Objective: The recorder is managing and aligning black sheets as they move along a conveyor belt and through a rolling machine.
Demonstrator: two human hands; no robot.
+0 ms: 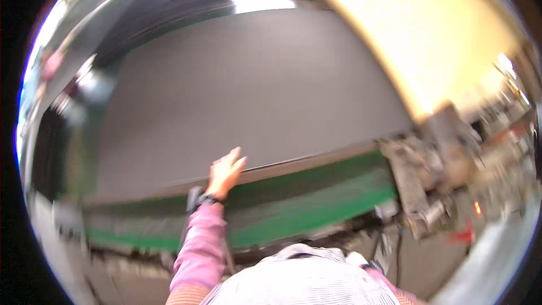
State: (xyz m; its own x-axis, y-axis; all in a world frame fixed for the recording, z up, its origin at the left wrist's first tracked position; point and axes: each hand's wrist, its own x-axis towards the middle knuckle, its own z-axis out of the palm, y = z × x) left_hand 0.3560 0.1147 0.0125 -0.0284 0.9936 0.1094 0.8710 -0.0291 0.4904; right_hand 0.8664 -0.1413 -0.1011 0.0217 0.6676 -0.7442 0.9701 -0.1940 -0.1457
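Observation:
A broad, flat dark grey sheet fills the middle of the head view, its near edge showing a thin brownish side. My left hand lies at that near edge, fingers stretched forward over the grey surface and thumb apart, with nothing visible in the grasp. The left arm has a pink sleeve and a dark wristband. Close to my body at the lower edge, my right hand shows only as a small pale blur beside a dark wristband, its fingers too unclear to read. Under the sheet is a green bed.
A large pale yellow panel rises along the right side. Blurred machine parts stand at the near right corner of the grey sheet. Dark grey material lies at the far left. Motion smears most of the surroundings.

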